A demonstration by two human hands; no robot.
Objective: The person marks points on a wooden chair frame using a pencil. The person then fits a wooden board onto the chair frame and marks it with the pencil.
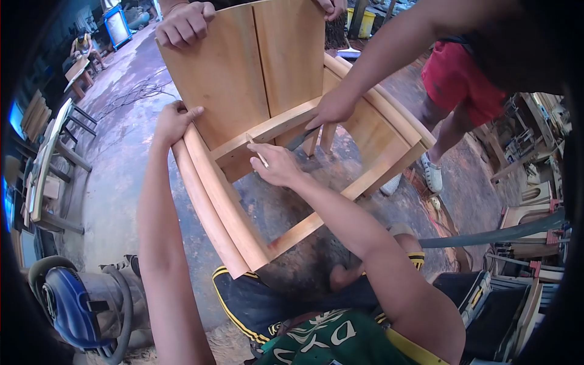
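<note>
Pinching a pencil between thumb and fingers, the right hand is holding it at the crossbar of a wooden frame. The left hand is grasping the upper end of the frame's left rail, its thumb lying toward the backrest. The frame is standing between the wearer's legs and the people opposite, with the left hand sitting at its side and the right hand reaching over its open seat; the floor is showing through that opening. A co-worker's hand is pressing on the crossbar, just beyond the right hand, and a dark flat tool is sticking out beneath it. Two other hands are gripping the top of the backrest, one at its left corner, one at its right. Behind, a yellow bucket is standing partly hidden; I cannot tell what it is holding. A blue vacuum is resting at lower left, its closed body hiding any contents.
</note>
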